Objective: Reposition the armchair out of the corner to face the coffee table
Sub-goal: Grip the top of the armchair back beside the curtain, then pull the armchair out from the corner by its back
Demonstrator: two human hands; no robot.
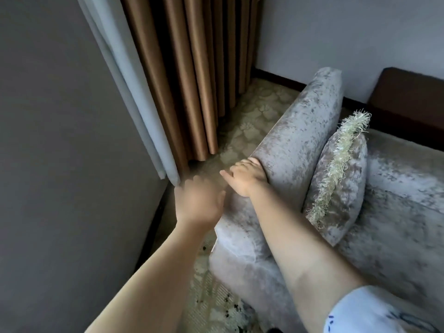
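Note:
The armchair [295,145] is upholstered in grey crushed velvet and fills the right half of the view, its padded arm running from the near centre toward the far wall. My right hand [245,176] lies on the top outer edge of that arm, fingers curled over it. My left hand [197,200] is blurred, hovering just left of the arm beside the right hand, holding nothing. A matching cushion [336,183] with a pale fringe leans against the inside of the arm.
A grey wall [60,164] stands close on the left. Brown curtains [192,68] and a pale sheer curtain [134,92] hang in the corner. Patterned carpet [252,116] shows between chair and curtains. A dark wooden piece [408,97] stands at the far right.

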